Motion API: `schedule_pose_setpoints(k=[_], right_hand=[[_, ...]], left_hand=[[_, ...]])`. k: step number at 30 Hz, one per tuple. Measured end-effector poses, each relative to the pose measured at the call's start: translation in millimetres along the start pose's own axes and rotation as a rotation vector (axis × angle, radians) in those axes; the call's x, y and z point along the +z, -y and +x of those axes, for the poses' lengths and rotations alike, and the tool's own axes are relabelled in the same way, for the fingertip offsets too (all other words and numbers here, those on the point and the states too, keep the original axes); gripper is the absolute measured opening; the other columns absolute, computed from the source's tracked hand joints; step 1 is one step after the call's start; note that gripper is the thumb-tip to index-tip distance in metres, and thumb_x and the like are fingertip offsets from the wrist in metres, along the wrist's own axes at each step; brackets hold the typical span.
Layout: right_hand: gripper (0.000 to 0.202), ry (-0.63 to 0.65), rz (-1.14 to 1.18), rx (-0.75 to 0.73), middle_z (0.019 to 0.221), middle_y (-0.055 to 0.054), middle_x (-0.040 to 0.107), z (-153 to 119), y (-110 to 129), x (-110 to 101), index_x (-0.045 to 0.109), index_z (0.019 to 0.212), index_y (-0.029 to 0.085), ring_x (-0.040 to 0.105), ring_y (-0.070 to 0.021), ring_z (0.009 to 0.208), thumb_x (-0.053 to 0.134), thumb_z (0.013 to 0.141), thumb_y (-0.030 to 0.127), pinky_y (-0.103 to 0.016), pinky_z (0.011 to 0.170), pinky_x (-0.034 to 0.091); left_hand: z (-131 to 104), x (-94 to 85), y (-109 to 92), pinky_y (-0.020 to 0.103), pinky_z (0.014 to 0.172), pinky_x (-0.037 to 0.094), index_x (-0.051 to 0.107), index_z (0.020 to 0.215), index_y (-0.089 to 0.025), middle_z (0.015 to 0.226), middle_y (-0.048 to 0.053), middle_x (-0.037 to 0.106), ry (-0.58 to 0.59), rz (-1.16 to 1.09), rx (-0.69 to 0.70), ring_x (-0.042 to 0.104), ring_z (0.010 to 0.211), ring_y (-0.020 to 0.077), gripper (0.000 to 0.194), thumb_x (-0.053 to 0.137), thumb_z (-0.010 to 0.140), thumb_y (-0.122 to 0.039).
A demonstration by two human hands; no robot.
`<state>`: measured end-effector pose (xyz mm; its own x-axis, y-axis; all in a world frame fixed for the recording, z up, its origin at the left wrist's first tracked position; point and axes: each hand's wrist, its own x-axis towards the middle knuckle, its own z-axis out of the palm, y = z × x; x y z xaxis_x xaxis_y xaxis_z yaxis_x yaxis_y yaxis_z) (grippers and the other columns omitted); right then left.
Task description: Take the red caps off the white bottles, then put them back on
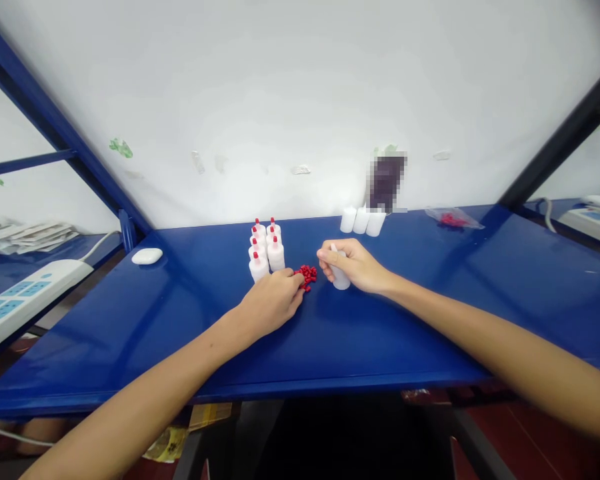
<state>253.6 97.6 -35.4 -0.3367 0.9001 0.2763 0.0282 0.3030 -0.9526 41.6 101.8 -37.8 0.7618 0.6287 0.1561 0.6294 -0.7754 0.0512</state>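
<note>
R hand (356, 265) grips white bottle (340, 276) upright; L hand (273, 301) pinches red caps (307, 275).

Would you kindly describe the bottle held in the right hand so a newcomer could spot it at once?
On the blue table, just right of the heap of red caps, stands a small white bottle wrapped by the right hand. Unlike the capped bottles to its left, it shows no red cap.

Capped bottles (264, 248) block 11 o'clock of the red caps (307, 275); three plain bottles (362, 221) at 1 o'clock; table (430, 320) open toward 6.
</note>
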Motion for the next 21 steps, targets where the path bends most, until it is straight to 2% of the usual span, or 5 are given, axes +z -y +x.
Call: schedule_pose_setpoints(k=[3,7,11,17,21], right_hand=[[0.041,-0.017,0.010,0.009,0.055,0.002,0.053,-1.0,0.0,1.4,0.056,0.064,0.019,0.049,-0.0111,0.049,0.062,0.088,0.052,-0.024,0.048,0.038],[0.046,0.030,0.012,-0.039,0.054,0.000,0.053,-4.3,5.3,4.8,0.058,0.061,0.018,0.046,-0.0121,0.048,0.050,0.090,0.054,-0.026,0.047,0.036],[0.051,0.091,-0.003,-0.024,0.052,0.000,0.050,-6.4,7.6,7.6,0.059,0.061,0.018,0.043,-0.0119,0.046,0.045,0.090,0.058,-0.027,0.047,0.035],[0.047,0.071,0.023,-0.002,0.052,0.000,0.050,-5.0,5.3,6.3,0.058,0.062,0.018,0.044,-0.0121,0.046,0.045,0.091,0.054,-0.026,0.046,0.034],[0.046,0.122,-0.055,-0.035,0.057,0.001,0.049,-7.9,5.7,5.8,0.055,0.065,0.018,0.044,-0.0120,0.050,0.043,0.095,0.051,-0.026,0.049,0.034]], left_hand=[[0.5,3.5,-0.6,0.028,0.060,0.048,0.065,0.091,-0.011,0.083,0.007,0.063,-0.091,-0.024,0.022,0.061,0.068,0.0172,0.016,0.050,0.093,-0.016],[0.9,5.8,-2.7,0.024,0.057,0.045,0.064,0.089,-0.014,0.084,0.005,0.065,-0.361,-0.182,0.054,0.058,0.064,0.0129,0.009,0.055,0.087,-0.013],[0.5,3.6,-7.1,0.019,0.055,0.044,0.064,0.088,-0.017,0.070,-0.002,0.064,-0.569,-0.377,0.109,0.053,0.056,0.0079,0.009,0.058,0.084,-0.011],[0.0,1.2,-16.0,0.020,0.057,0.049,0.069,0.107,-0.018,0.083,0.001,0.072,-0.661,-0.576,0.130,0.060,0.063,0.0083,0.018,0.058,0.093,-0.014],[-0.1,-2.8,-21.3,0.022,0.062,0.053,0.071,0.101,-0.017,0.089,0.004,0.075,-0.684,-0.767,0.051,0.067,0.071,0.0111,0.011,0.062,0.093,-0.018]])
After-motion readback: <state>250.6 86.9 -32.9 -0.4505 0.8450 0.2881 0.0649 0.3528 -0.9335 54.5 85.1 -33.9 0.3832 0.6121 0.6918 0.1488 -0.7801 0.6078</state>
